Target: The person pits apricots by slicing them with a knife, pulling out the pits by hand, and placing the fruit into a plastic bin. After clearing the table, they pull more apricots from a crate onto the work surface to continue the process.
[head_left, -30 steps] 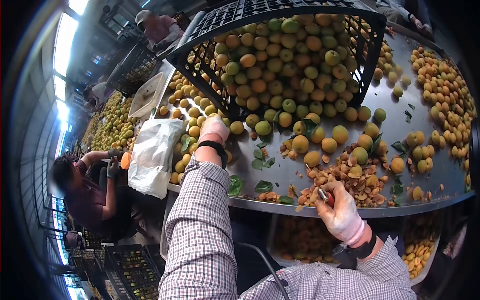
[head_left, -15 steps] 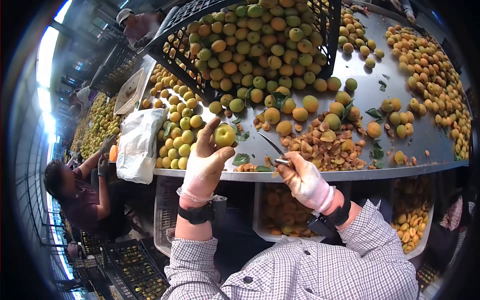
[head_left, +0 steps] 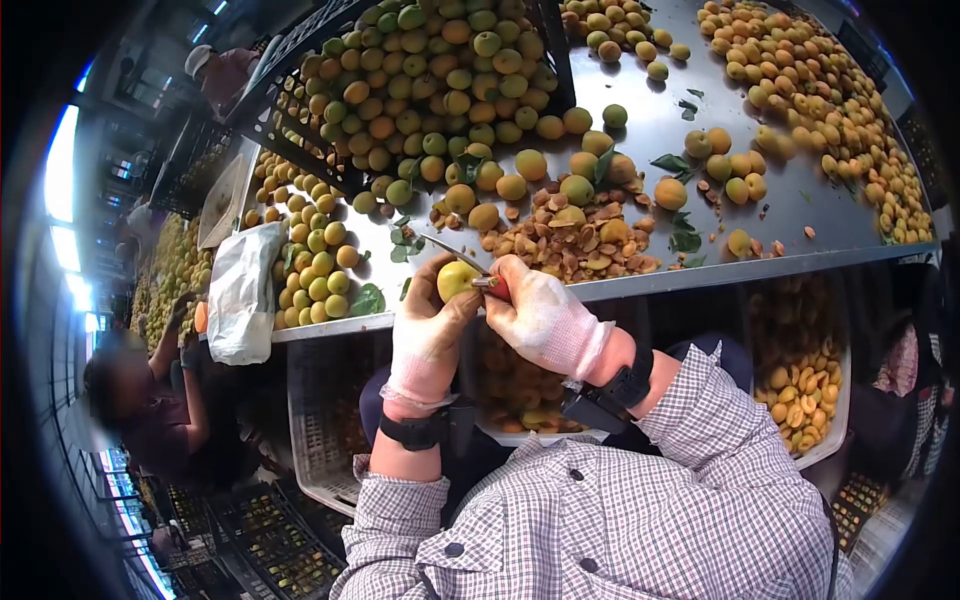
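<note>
My left hand, in a pale glove with bare fingertips, grips a yellow-green apricot between thumb and fingers. Closed around a small curved knife is my right hand, gloved the same way. The knife's blade lies across the top of the apricot, pointing up and left. Both hands are together just in front of the metal table's near edge. Behind them on the table lies a heap of apricot pits and cut pieces.
A black crate full of apricots tilts onto the table. More apricots lie left, beside a white bag, and along the far right. Below the edge stand bins, one holding apricot halves. A co-worker sits at left.
My hands have come together, bringing the knife from the right onto the apricot in my left hand. The camera view has shifted, so the table's things appear further left and higher.
</note>
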Tool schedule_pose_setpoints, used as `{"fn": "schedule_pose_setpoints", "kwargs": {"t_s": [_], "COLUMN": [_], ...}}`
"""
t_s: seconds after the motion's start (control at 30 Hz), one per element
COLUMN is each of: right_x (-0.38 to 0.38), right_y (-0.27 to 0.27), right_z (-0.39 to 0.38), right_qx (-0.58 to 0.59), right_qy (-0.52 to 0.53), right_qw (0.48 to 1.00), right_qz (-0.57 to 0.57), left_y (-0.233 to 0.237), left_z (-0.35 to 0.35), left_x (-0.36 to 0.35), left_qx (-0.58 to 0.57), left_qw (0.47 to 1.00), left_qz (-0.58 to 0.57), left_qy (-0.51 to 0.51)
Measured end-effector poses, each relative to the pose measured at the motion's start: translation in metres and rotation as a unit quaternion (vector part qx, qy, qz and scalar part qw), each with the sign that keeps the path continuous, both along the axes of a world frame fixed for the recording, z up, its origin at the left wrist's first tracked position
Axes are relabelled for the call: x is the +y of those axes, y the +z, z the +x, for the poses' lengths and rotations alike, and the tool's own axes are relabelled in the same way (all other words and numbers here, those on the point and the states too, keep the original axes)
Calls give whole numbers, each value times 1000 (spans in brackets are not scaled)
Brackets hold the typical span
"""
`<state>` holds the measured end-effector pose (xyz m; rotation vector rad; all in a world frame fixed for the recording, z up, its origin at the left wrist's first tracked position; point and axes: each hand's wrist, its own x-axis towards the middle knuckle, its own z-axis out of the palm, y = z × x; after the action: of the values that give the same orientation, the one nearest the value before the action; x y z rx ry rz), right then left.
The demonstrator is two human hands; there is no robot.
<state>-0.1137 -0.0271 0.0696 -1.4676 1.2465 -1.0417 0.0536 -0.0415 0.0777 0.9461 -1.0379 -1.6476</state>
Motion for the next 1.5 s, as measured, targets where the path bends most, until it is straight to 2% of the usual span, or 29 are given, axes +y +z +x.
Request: {"fn": "schedule_pose_setpoints", "kwargs": {"t_s": [0.17, 0.23, 0.63, 0.77, 0.83, 0.93, 0.97, 1.0, 1.03, 1.07, 1.13, 1.17, 1.2, 1.23, 1.27, 1.3, 1.33, 1.4, 1.43, 1.47, 1.5], "right_x": [1, 0, -13, -16, -20, -29, -26, -22, -20, -20, -23, -22, -20, -16, -14, -14, -14, -14, -12, -12, -11], "right_y": [-3, -3, -19, -28, -38, -42, -8, 11, 2, 1, 1, 2, 4, 8, 12, 17, 10, -1, -3, -4, -5], "right_z": [-12, -17, -5, -1, 2, 0, -9, -15, -17, -22, -31, -34, -31, -26, -23, -24, -23, -19, -19, -18, -18], "right_qx": [39, 41, 143, 116, 103, 58, -66, -187, -276, -276, -433, -486, -487, -393, -288, -140, -143, 29, 50, 49, 65], "right_qy": [-30, -43, -78, -59, -62, -48, 10, 68, 90, 89, 184, 213, 215, 149, 78, 23, 23, -8, -1, -3, -5], "right_qw": [998, 997, 986, 991, 992, 996, 989, 933, 897, 898, 767, 723, 724, 839, 924, 979, 979, 999, 999, 999, 998], "right_qz": [-42, -44, -41, -40, -32, -48, 129, 300, 332, 331, 436, 442, 439, 344, 239, 145, 145, -25, 19, 21, 18], "left_y": [4, 5, -23, -27, -29, -33, -34, -34, -33, -32, -28, -30, -33, -37, -39, -45, -47, -48, -49, -48, -47], "left_z": [-15, -18, -23, -19, -14, -10, -7, -5, -4, -5, -6, -4, -7, -14, -17, -12, -11, -16, -17, -17, -18], "left_x": [-1, -5, -15, -17, -20, -25, -28, -30, -30, -30, -28, -32, -33, -33, -33, -35, -35, -34, -33, -33, -32], "left_qx": [32, 88, 111, 132, 68, 77, 77, 81, 85, 85, 161, 173, 171, 178, 185, 191, 188, 214, 198, 197, 150], "left_qw": [999, 996, 993, 991, 997, 996, 996, 996, 995, 995, 983, 980, 981, 982, 983, 981, 981, 976, 980, 980, 987], "left_qz": [-7, -4, 8, 14, 3, -31, -32, -36, -40, -41, -33, -25, -28, -21, -13, -11, -12, -28, -23, -22, -51], "left_qy": [-25, -33, -29, -34, -26, -22, -23, -33, -44, -45, -75, -90, -91, -56, -20, -35, -36, -42, -22, -23, -22]}}
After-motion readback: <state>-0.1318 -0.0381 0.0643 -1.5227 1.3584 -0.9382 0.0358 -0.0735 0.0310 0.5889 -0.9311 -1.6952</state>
